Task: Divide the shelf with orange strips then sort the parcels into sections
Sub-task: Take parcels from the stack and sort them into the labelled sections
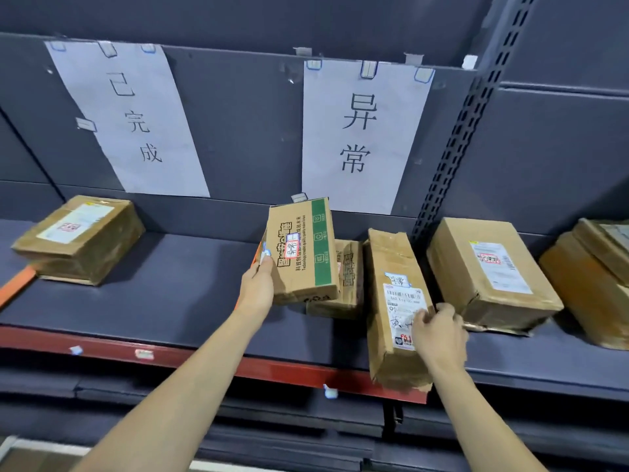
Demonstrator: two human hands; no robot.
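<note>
My left hand [257,284] held a small green-banded carton [301,250] by its left edge, thumb up the side and fingers curled behind it, tilting it upright, I judged so that its handwritten sticker could be read and matched to a sign. My right hand [439,335] gripped the near end of a long, crumpled parcel [394,301], fingers curled round its right edge; that parcel overhung the shelf lip, probably because I was drawing it out or straightening it. Behind the carton lay another small box [347,277], partly hidden. Both parcels I held sat under the right paper sign [360,134], which suggested they belonged in that section. A taped box [80,238] rested far left under the left paper sign [132,117], beside an orange strip [17,284] lying across the shelf [170,294]. Two more boxes stood to the right, past the slotted upright [476,107]. The shelf was dark grey with a red front edge [204,357], and grey panels backed it.
</note>
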